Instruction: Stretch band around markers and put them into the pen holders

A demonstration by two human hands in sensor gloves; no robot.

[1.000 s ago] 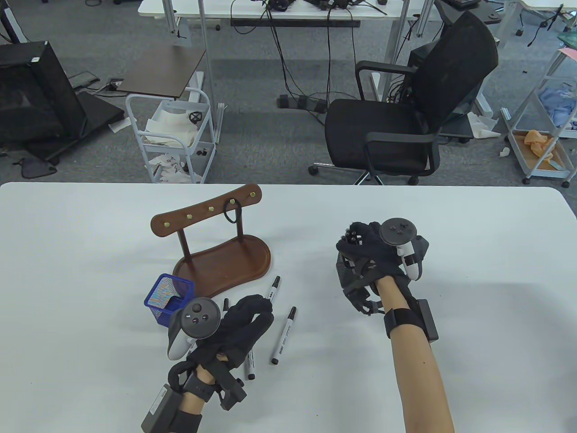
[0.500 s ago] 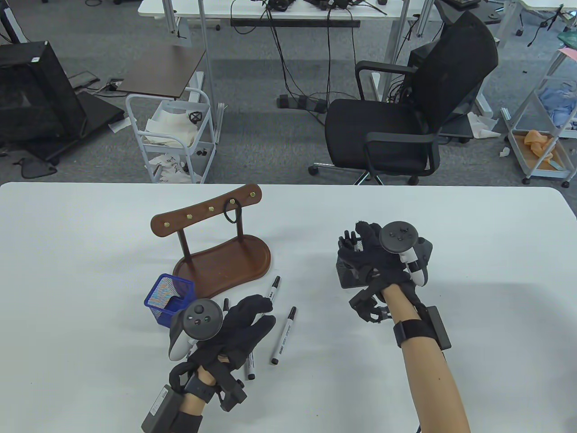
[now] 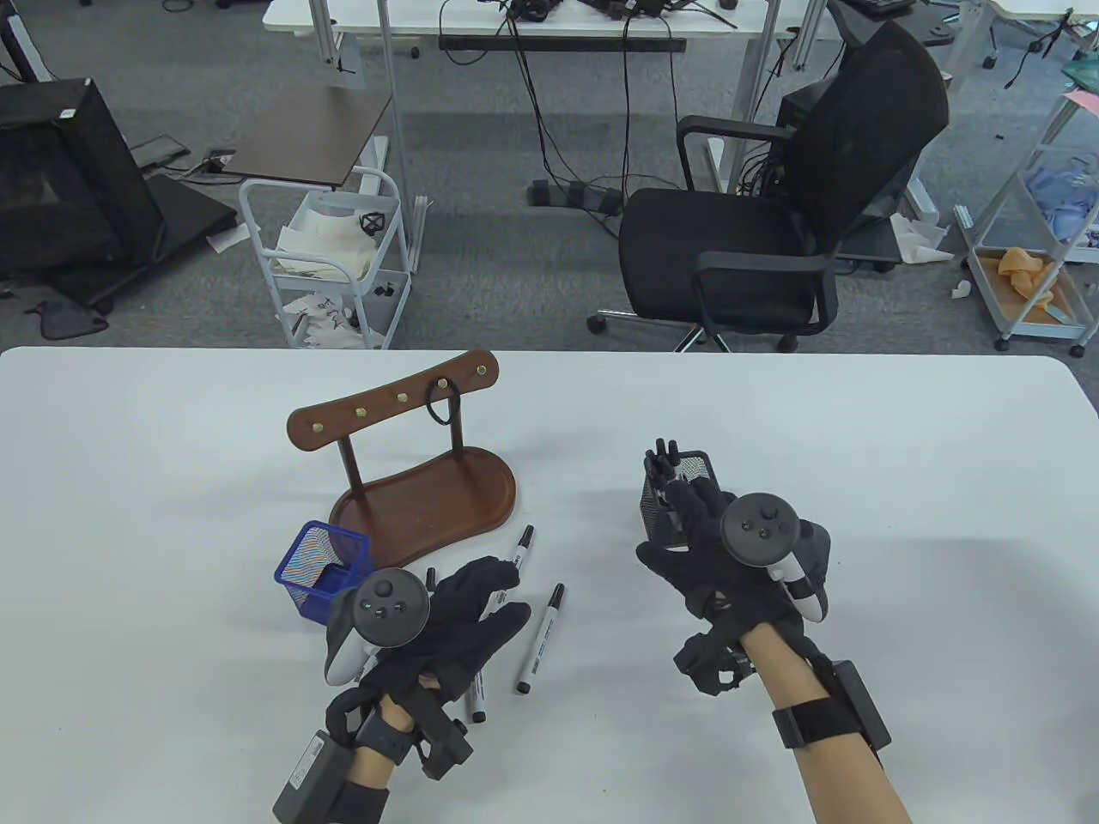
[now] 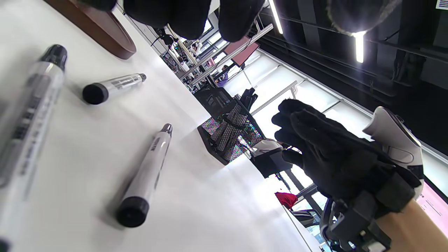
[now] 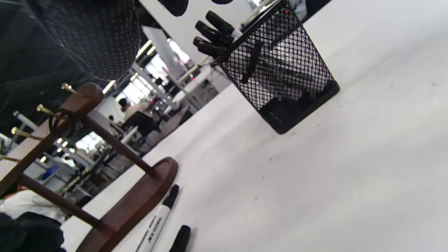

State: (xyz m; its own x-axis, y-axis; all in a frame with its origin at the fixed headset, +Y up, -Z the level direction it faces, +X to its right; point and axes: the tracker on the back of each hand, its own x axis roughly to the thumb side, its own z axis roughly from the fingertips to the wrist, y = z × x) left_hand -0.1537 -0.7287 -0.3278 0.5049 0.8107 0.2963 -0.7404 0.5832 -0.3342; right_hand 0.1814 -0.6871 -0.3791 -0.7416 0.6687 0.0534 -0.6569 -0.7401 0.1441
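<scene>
A black mesh pen holder (image 3: 656, 513) stands right of centre with a bundle of black-capped markers (image 3: 663, 455) upright in it. My right hand (image 3: 687, 532) hovers just in front of it, fingers straight, holding nothing. Three loose markers (image 3: 541, 639) (image 3: 521, 548) (image 3: 476, 697) lie on the table around my left hand (image 3: 506, 592), which spreads flat over them with empty fingers. The left wrist view shows its fingertips (image 4: 189, 17) above the loose markers (image 4: 145, 175). A blue pen holder (image 3: 319, 566) sits left of that hand. A black band (image 3: 440, 405) hangs on a hook.
A brown wooden stand (image 3: 429, 498) with brass hooks rises behind the blue holder; its base (image 5: 140, 203) is close to one marker (image 5: 157, 220). The white table (image 3: 901, 481) stretches bare to the right. An office chair and carts stand beyond the far edge.
My right hand has let go of the black holder and pulled back toward me, uncovering the holder and the markers in it. My left hand has shifted slightly right over the loose markers.
</scene>
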